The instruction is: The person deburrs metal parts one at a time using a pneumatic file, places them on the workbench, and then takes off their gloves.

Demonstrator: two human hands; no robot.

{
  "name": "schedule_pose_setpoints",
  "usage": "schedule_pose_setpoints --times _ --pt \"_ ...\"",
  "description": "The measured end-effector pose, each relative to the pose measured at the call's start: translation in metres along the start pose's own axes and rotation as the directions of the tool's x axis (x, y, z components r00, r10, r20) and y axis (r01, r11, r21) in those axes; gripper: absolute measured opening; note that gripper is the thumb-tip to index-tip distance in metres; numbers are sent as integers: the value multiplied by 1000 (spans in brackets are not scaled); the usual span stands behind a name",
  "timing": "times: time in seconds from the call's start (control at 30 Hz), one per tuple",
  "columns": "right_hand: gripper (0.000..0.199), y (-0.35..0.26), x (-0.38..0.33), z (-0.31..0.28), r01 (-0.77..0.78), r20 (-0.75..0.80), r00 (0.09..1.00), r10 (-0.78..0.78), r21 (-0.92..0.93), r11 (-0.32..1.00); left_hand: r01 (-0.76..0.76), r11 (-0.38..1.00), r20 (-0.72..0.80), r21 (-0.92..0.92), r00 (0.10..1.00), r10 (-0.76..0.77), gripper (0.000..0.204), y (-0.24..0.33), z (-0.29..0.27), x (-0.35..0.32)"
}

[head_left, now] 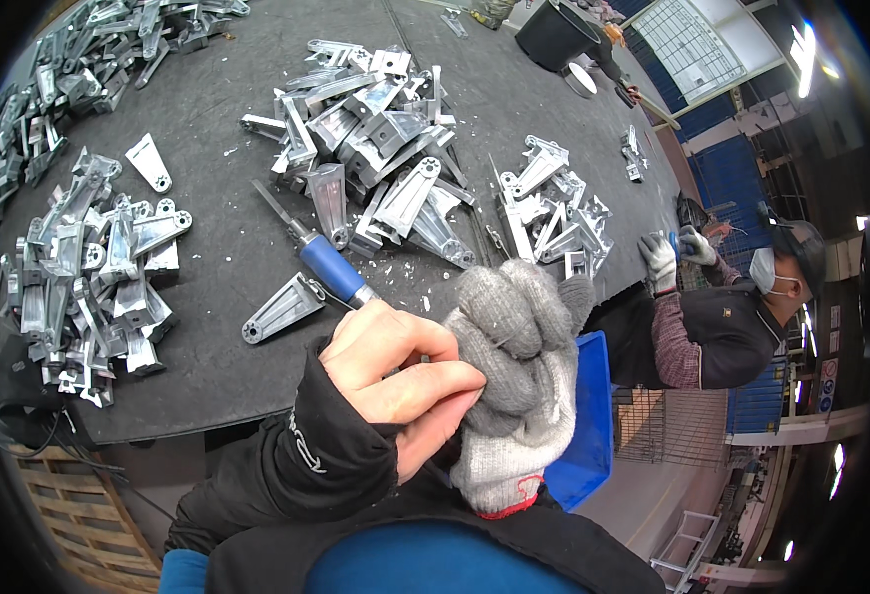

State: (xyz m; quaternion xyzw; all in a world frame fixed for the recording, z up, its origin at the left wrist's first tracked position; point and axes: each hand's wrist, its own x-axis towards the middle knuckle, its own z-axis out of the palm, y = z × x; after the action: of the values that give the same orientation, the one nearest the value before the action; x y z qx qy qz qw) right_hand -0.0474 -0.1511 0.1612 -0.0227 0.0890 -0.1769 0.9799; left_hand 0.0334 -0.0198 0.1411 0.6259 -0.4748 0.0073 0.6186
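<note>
My left hand (pixel 400 371), bare below a black sleeve, is closed, with thumb and fingertips pinched against the gloved fingers of my right hand. My right hand (pixel 519 376) wears a grey and white knit glove with a red-edged cuff. Its fingers are curled in over the palm. Whatever either hand holds is too small or hidden to make out. Just beyond my left hand lies a tool with a blue grip (pixel 333 267) and a thin metal blade. A tapered metal bracket (pixel 283 309) rests beside it on the dark table (pixel 222 391).
Heaps of metal brackets lie ahead (pixel 365 129), at the left (pixel 93 277) and to the right (pixel 559 213). A blue bin (pixel 593 426) stands by my right hand. Farther right, a masked co-worker (pixel 722 327) in gloves works at the table. A black bucket (pixel 557 37) stands far back.
</note>
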Motion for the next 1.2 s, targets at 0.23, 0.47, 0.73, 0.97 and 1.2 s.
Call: schedule_pose_setpoints --times 0.23,0.47,0.73,0.97,1.2 --pt "48 -2 -8 1 -1 12 1000 2 -118 993 96 992 21 -86 995 -95 25 2 -1 0" --pt "51 2 -9 4 -9 22 1000 11 -101 995 100 990 16 -98 995 -98 23 4 -2 0" --pt "46 -1 -6 -2 9 -173 985 -24 -88 996 309 873 196 -377 948 -251 14 -4 -14 2" --pt "45 -8 6 -15 -269 177 952 250 97 958 321 826 245 -464 942 -228 11 -11 -18 3" --pt "43 -9 3 -19 -198 83 978 193 58 978 483 695 365 -532 872 -327 8 -15 -23 3"
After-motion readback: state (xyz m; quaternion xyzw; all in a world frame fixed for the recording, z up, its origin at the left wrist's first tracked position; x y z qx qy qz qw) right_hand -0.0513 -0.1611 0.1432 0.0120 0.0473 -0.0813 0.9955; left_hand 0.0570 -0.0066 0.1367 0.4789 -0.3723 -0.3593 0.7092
